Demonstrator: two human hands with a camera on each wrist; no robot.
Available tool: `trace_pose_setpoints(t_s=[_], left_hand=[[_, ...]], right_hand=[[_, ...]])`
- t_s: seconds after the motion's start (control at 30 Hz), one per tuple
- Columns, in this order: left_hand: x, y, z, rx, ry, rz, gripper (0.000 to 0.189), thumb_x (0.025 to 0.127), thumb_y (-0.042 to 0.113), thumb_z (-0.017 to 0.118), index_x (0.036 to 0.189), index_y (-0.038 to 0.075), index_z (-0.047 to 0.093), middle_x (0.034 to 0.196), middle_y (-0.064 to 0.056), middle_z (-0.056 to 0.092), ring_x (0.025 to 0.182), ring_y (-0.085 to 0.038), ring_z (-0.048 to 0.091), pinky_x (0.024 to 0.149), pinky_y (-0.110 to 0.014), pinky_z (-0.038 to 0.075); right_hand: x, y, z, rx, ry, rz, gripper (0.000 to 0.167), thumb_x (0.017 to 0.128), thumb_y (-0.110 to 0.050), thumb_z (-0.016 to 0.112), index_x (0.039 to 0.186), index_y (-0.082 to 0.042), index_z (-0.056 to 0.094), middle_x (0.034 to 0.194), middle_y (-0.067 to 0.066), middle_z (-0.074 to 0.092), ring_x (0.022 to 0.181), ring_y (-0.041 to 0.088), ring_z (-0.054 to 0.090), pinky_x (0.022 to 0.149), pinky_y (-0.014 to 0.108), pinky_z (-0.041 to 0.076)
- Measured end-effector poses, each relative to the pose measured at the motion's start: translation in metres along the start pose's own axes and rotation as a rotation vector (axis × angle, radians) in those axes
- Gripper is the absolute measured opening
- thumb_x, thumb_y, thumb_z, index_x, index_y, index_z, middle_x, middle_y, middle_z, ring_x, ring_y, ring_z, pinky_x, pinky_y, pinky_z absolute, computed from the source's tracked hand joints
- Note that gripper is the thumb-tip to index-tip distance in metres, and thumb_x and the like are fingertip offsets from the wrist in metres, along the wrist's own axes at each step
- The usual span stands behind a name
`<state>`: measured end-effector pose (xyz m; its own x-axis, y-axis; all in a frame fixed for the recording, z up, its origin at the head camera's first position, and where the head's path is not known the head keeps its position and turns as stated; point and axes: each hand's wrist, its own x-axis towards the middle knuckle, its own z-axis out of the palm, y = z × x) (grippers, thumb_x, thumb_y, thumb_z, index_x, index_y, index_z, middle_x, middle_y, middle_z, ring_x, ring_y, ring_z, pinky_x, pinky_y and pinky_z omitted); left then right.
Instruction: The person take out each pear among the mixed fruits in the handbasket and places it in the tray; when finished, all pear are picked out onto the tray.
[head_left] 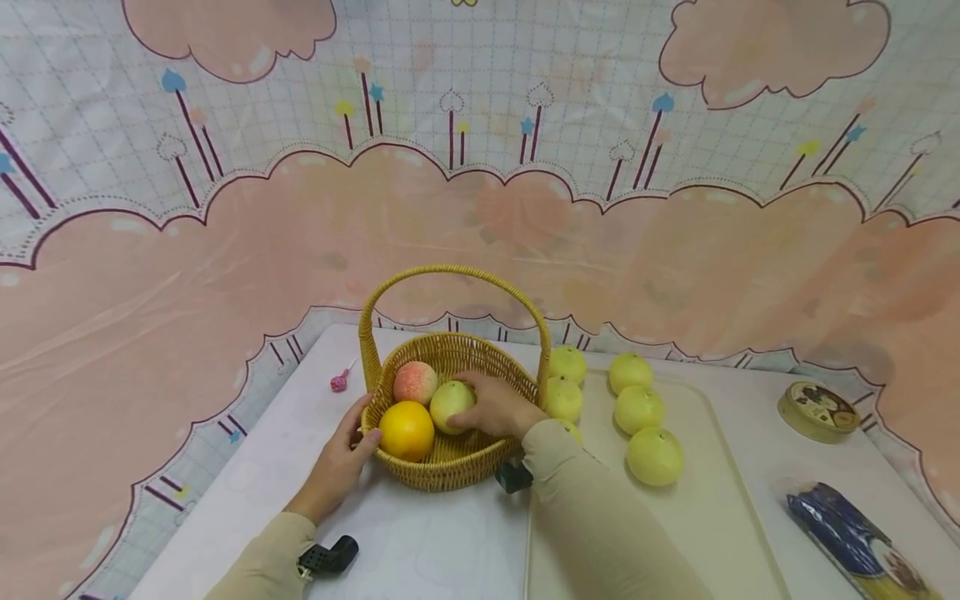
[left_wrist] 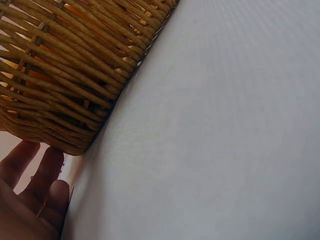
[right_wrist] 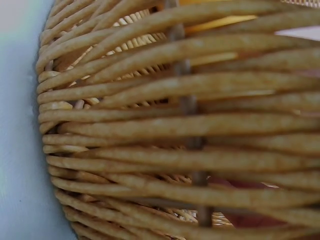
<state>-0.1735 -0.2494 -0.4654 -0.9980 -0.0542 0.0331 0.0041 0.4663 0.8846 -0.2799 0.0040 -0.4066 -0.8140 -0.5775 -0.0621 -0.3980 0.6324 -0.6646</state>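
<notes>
A woven wicker basket [head_left: 450, 475] with a tall arched handle stands on the white table. My left hand [head_left: 341, 462] grips its left rim, thumb over the edge and fingers along the outer wall; the left wrist view shows those fingers [left_wrist: 42, 175] against the weave. Inside lie a peach [head_left: 415, 383], an orange [head_left: 407, 431] and a yellow-green round fruit [head_left: 452, 407]. Reaching over the right side, my right hand [head_left: 498, 407] holds the yellow-green fruit between thumb and fingers. Close basket weave [right_wrist: 150, 125] fills the right wrist view and mostly hides that hand.
Right of the basket, a beige tray [head_left: 712, 467] bears several more yellow-green fruits [head_left: 655, 457]. Farther right are a round tin [head_left: 819, 412] and a blue packet [head_left: 855, 533]. A pink lollipop [head_left: 340, 382] lies left of the basket. Behind the table hangs a patterned cloth [head_left: 465, 225].
</notes>
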Motion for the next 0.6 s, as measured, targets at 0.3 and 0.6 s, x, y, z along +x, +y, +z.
trace_pose_setpoints(t_s=[0.3, 0.6], left_hand=[[0.001, 0.002, -0.001, 0.014, -0.002, 0.005, 0.067, 0.105, 0.045, 0.048, 0.16, 0.022, 0.019, 0.157, -0.021, 0.031, 0.124, -0.038, 0.046, 0.103, -0.057, 0.04], [0.001, 0.001, -0.001, 0.015, -0.005, 0.026, 0.066, 0.105, 0.043, 0.048, 0.161, 0.021, 0.019, 0.159, -0.022, 0.028, 0.127, -0.042, 0.044, 0.103, -0.061, 0.039]], right_hand=[[-0.003, -0.001, -0.001, 0.013, 0.065, -0.068, 0.067, 0.082, -0.035, 0.08, 0.14, -0.012, 0.054, 0.124, 0.006, 0.062, 0.101, 0.02, 0.058, 0.092, 0.039, 0.047], [-0.013, -0.006, -0.011, 0.042, 0.106, -0.092, 0.075, 0.083, -0.036, 0.079, 0.146, -0.01, 0.048, 0.132, 0.011, 0.06, 0.104, 0.023, 0.058, 0.092, 0.041, 0.048]])
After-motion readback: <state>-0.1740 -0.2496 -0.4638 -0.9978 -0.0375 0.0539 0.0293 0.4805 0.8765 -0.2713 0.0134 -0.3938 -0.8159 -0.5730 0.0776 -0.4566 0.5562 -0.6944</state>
